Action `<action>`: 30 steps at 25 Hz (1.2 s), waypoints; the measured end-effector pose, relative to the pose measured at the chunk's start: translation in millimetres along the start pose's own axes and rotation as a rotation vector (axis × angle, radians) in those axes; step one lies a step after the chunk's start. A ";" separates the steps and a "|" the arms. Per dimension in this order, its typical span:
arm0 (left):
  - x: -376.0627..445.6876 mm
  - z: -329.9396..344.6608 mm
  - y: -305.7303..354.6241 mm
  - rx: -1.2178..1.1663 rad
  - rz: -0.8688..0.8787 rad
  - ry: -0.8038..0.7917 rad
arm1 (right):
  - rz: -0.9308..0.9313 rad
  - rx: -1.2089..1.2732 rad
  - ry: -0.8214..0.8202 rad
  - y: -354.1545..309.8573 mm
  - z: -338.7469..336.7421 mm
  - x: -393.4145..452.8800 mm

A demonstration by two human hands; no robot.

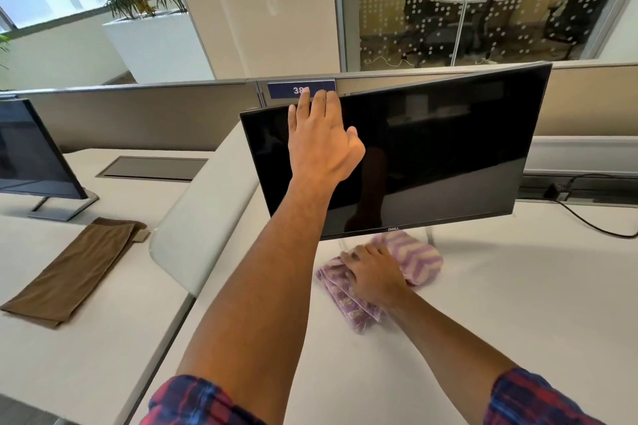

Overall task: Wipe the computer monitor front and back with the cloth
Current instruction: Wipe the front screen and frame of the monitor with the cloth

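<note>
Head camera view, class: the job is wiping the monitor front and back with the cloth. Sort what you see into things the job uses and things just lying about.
Used in the job:
monitor
purple striped cloth
left hand at the monitor's top edge
right hand on the cloth

Just lying about:
brown folded cloth
second monitor
black cable

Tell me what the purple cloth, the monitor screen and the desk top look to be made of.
Cloth: soft woven or terry fabric, purple-white zigzag, bunched folds. Monitor screen: glossy glass or plastic, mirrors the arm. Desk: smooth matte off-white, probably laminate.
</note>
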State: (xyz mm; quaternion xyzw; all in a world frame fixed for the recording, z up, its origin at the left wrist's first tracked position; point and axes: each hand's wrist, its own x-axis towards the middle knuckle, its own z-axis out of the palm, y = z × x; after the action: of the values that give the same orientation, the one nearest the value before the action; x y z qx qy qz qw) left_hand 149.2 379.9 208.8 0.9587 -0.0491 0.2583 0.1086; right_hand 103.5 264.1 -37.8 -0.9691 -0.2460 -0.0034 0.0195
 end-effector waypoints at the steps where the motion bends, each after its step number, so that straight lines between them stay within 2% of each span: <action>1: 0.4 -0.6 -0.8 0.000 0.002 0.002 | 0.017 0.023 -0.002 -1.8 6.6 0.4; 5: -0.3 3.5 -0.5 0.022 0.006 0.005 | 0.054 0.085 -0.044 -1.6 26.1 0.3; 10: 1.0 4.4 -0.1 0.014 -0.001 0.023 | -0.048 0.053 0.039 15.1 33.2 -6.7; 14: -0.4 4.5 -2.0 -0.012 0.004 0.019 | 0.136 0.143 0.075 40.5 35.4 -20.7; 18: 0.1 0.7 -3.3 -0.047 0.001 0.009 | 0.067 0.069 0.073 71.8 33.6 -29.1; 19: -0.4 0.2 -3.6 -0.054 0.005 0.000 | 0.102 0.064 0.097 84.4 34.4 -31.4; 23: -1.6 1.3 -5.3 -0.067 0.012 0.016 | 0.445 0.143 0.213 118.8 41.1 -40.7; 27: -2.9 5.7 -6.2 -0.054 0.018 0.031 | 0.657 0.160 0.233 98.8 42.2 -34.4; 29: -2.2 7.2 -7.2 -0.051 0.019 0.032 | 0.640 0.182 0.281 71.2 42.4 -31.7; 30: -1.7 7.2 -7.9 -0.050 0.020 0.032 | 0.543 0.194 0.309 52.7 45.9 -29.9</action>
State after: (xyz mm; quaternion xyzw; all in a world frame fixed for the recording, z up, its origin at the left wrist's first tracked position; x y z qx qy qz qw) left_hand 152.4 385.9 200.4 0.9510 -0.0634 0.2731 0.1307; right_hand 102.2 205.4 -86.1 -0.9809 0.0280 -0.1218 0.1489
